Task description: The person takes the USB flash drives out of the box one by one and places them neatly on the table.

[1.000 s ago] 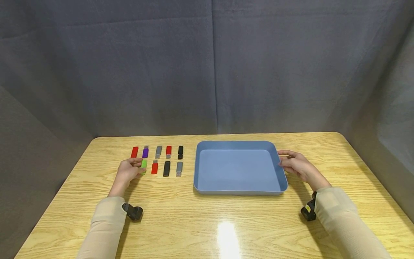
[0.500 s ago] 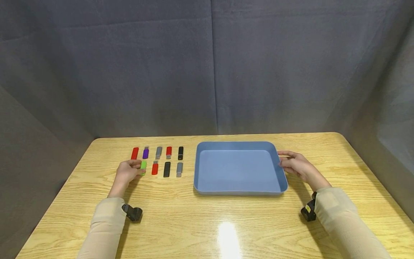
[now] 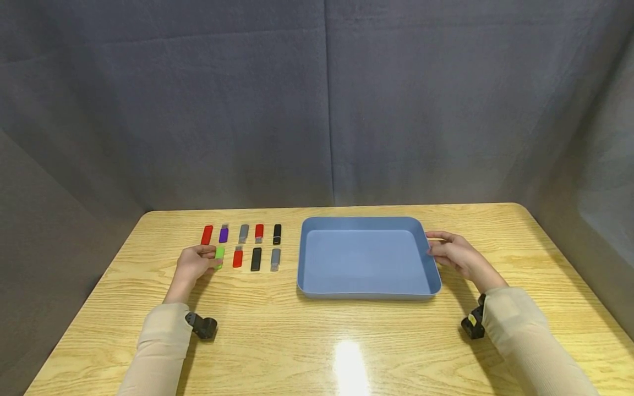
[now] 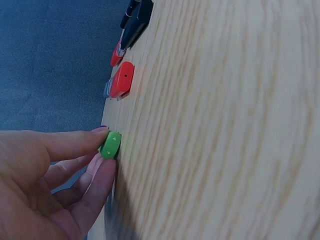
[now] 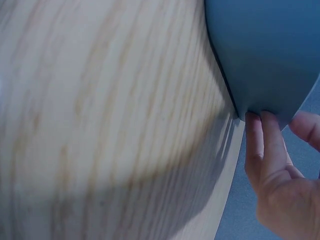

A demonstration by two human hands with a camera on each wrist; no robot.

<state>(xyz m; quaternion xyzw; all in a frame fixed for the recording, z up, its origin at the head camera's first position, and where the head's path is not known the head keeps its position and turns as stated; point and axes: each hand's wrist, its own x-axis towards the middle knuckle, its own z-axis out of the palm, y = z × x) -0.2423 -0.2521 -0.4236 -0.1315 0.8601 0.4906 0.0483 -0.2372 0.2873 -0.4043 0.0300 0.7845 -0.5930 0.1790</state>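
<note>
At the left of the table, my left hand (image 3: 193, 265) pinches a green USB stick (image 3: 219, 253) between thumb and fingers. The green stick (image 4: 112, 144) is right at the tabletop in the left wrist view, its end facing the camera. Beside it, a red USB stick (image 3: 238, 257) heads the rest of the front row. My right hand (image 3: 458, 254) is at the right side of a blue tray (image 3: 369, 295). In the right wrist view, two straight fingers (image 5: 272, 137) touch the tray's outer wall, with another digit at its rim.
Behind the green stick lie a red stick (image 3: 206, 235) and a purple stick (image 3: 224, 235). Grey, red and black sticks continue both rows toward the tray. A dark grey curtain (image 3: 327, 110) hangs behind the wooden table (image 3: 277, 341).
The green USB stick and my left hand have shifted very slightly toward the front, with the fingers staying on the stick. My right hand and the tray look unmoved.
</note>
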